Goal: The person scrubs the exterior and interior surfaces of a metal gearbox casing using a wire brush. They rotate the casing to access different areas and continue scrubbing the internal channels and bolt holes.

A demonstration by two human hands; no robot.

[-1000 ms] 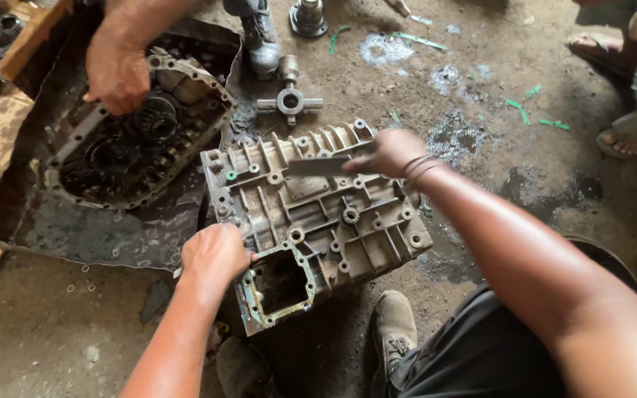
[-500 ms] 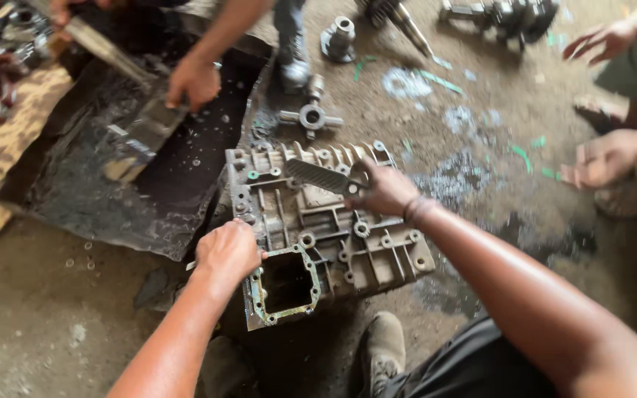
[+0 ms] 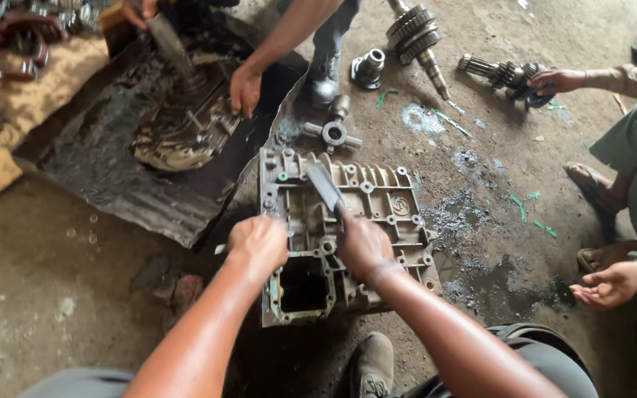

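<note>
No packages, labels, signs, screens visible; bare workshop floor only.

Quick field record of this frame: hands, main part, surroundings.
left hand: rests on left edge of the gearbox casing, fingers curled
right hand: grips a flat metal scraper, blade against the casing's upper face
casing: grey, on dirt floor
nearby: cross-shaped joint, gear shafts, black sheet
others: a co-worker's hand on a second housing

A grey, greasy gearbox housing (image 3: 348, 221) lies open-side up on the oily floor.
</note>
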